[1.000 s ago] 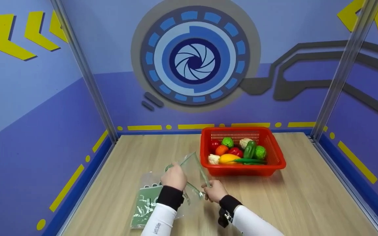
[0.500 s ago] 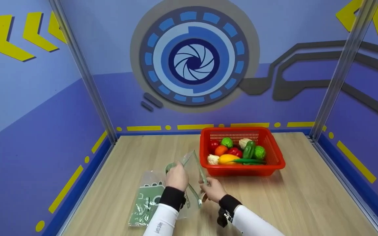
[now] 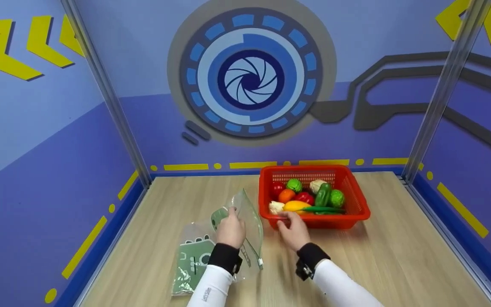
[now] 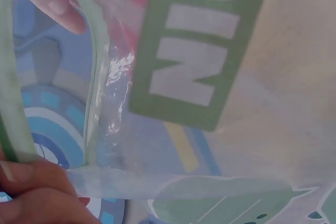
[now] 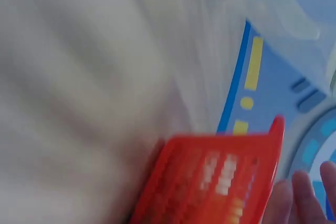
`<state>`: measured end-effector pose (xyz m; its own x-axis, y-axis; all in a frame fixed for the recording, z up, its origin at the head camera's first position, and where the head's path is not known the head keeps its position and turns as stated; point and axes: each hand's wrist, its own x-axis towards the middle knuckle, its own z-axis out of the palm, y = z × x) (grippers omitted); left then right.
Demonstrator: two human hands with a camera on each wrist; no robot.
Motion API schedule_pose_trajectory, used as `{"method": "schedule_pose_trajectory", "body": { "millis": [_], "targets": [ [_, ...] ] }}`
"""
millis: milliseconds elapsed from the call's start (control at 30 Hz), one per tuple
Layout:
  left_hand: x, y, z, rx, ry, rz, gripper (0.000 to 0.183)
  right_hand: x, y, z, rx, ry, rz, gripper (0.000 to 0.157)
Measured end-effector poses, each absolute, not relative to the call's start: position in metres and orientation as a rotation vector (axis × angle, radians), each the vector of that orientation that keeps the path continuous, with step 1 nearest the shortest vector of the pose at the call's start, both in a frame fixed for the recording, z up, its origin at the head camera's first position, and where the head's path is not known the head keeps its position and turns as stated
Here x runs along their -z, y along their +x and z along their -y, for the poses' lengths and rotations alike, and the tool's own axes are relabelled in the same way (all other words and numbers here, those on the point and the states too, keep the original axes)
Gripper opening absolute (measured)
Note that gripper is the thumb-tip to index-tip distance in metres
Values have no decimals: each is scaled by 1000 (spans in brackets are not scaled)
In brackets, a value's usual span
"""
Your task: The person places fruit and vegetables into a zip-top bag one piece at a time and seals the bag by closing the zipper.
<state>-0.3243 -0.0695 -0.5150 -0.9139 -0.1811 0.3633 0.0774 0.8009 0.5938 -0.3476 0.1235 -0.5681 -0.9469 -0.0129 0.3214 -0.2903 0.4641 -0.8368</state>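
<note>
My left hand (image 3: 231,230) pinches a clear zip bag (image 3: 252,226) with green edging by its mouth and holds it upright. The left wrist view shows the bag's green printed label (image 4: 189,56) and my thumb and fingertips (image 4: 37,179) on its rim. The mouth stands parted. My right hand (image 3: 295,232), fingers loosely bent and holding nothing visible, is at the front left of a red plastic basket (image 3: 337,221). In that basket lie a yellow fruit or vegetable (image 3: 296,206), a white cauliflower-like piece (image 3: 276,208), a green pepper (image 3: 324,195) and several others.
A flat plastic packet (image 3: 190,266) with a green cartoon print lies on the wooden table (image 3: 399,256), left of the left forearm. Purple printed panels (image 3: 151,128) and metal posts (image 3: 109,94) enclose the table on the back and sides.
My right hand has let go of the bag's edge and moved right and forward to the basket. The left hand keeps hold of the bag, whose mouth has narrowed and turned.
</note>
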Motion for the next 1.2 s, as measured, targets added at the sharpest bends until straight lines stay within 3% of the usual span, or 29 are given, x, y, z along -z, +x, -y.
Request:
{"method": "schedule_pose_trajectory", "body": {
  "millis": [400,667,900,1200],
  "targets": [
    [515,-329,75,955,137,2605,34,584,-366,-167,-811,222,2612,31],
    [514,-329,76,998,148,2622,32,594,-372,-171,-747,152,2572,53],
    [515,-330,77,973,151,2617,30,595,-374,-180,-702,179,2577,32],
    [511,-330,77,962,150,2628,28,592,-372,-184,-594,230,2603,25]
  ]
}}
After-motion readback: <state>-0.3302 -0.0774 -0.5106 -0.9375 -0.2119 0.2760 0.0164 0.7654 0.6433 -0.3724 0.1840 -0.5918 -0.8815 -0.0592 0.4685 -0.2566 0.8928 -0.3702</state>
